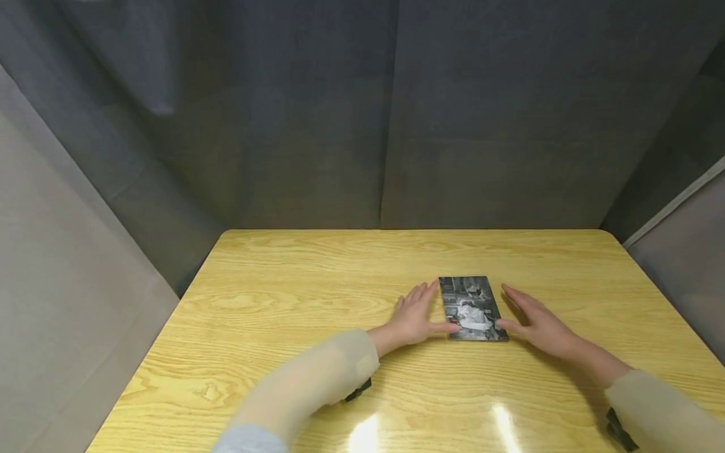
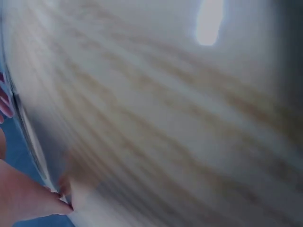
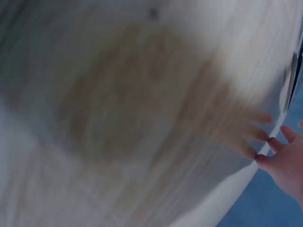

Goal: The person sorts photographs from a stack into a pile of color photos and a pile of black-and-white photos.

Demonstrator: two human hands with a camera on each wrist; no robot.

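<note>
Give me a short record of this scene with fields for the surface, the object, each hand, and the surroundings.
surface: yellow wood-grain table
object: dark rectangular card with a black-and-white picture, lying flat
left hand: flat on the table at the card's left edge, fingers straight, thumb touching the card
right hand: flat at the card's right edge, fingers straight, thumb at the near corner
surroundings: dark grey fabric panels behind the table
wrist views: blurred

Left hand (image 1: 416,314): lower centre of the head view, palm down, fingers straight and together, pointing up-frame, thumb stretched rightward. Right hand (image 1: 535,318): right of centre, palm down, fingers straight, angled up-left, thumb stretched leftward. Both forearms in pale beige sleeves, entering from the bottom edge and converging. Wrist views blurred; fingertips only.
</note>
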